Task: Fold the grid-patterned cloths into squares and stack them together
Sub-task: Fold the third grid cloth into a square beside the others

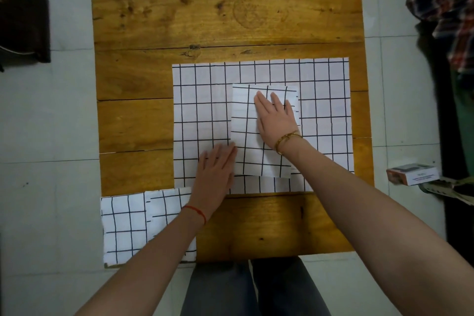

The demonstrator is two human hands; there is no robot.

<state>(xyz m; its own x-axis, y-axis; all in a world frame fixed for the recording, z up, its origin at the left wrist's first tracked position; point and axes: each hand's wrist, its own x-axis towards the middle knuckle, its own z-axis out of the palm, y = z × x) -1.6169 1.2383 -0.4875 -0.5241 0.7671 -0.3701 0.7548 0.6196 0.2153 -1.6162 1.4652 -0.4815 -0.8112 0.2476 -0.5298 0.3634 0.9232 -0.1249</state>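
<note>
A small folded grid-patterned cloth lies on top of a large unfolded grid cloth spread flat on the wooden table. My right hand presses flat on the folded cloth's right part, fingers together and pointing away. My left hand rests flat at the folded cloth's lower left edge, partly on the large cloth. A stack of folded grid cloths sits at the table's near left corner, partly hidden by my left forearm.
The table stands on a pale tiled floor. Dark checked clothing hangs at the right, a small box lies on the floor at the right, and a dark bag sits at the far left. My legs are under the near edge.
</note>
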